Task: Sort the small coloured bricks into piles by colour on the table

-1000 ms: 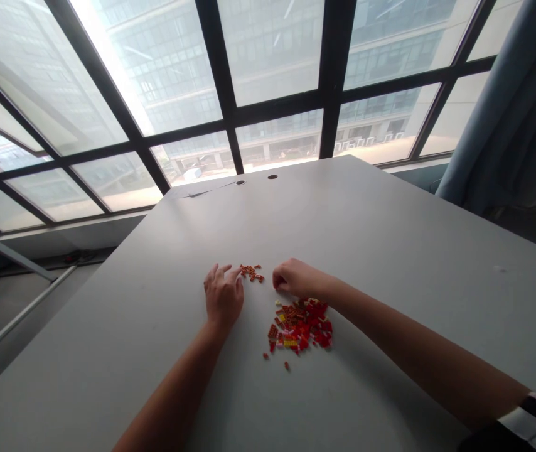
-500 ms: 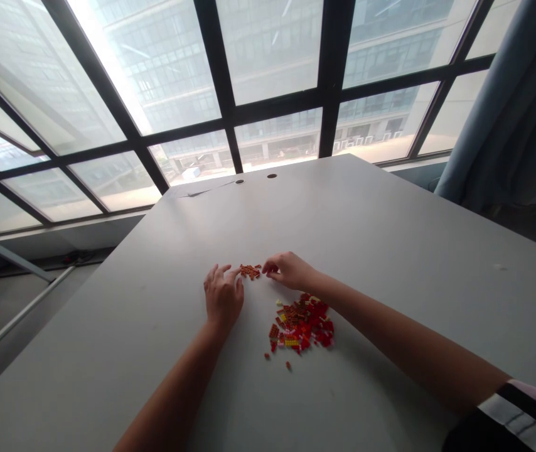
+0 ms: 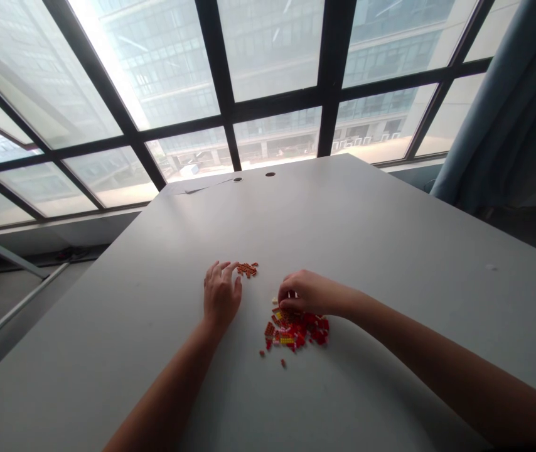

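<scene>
Nothing here can be read — no label, number or sign — and any marks on the small plastic bricks (image 3: 296, 329) are too tiny to tell.

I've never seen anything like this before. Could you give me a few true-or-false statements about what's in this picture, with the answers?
1. The left hand rests on the table beside the small pile of orange bricks. True.
2. The right hand is far from the larger heap of bricks. False: it is right at the heap, with its fingers reaching down to the top edge.
3. A large window lies beyond the far edge of the table. True.
4. A curtain hangs on the left side of the view. False: the curtain hangs on the right side.
</scene>
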Demonstrator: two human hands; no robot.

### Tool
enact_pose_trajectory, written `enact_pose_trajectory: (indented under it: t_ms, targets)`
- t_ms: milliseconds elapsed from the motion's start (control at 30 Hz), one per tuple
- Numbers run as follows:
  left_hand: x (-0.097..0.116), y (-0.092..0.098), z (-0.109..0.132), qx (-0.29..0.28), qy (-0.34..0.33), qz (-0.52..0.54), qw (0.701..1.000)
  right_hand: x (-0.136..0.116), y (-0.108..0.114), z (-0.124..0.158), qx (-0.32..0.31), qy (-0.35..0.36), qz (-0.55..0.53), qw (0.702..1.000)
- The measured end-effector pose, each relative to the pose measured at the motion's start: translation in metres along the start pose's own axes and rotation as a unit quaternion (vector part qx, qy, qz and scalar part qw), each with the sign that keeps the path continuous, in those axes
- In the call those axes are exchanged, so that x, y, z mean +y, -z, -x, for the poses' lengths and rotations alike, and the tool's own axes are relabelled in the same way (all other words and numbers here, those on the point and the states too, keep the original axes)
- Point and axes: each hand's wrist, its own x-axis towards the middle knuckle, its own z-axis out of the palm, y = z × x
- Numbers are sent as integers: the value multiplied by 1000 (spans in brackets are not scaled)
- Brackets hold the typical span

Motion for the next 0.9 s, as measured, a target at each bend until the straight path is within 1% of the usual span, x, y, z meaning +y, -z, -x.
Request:
enact_pose_trajectory:
  t_ms: [300,700,900]
  targets:
    - [1,0,1,-6,-2,4,1000,-7,-1,2,-39,-7,-22,999]
    - [1,1,0,-6,-7,5,1000,-17,3,2,-46,-21,46,998]
    - [0,1,0,-3,-7,3,1000,-17,-1,1,-37,-1,25,999]
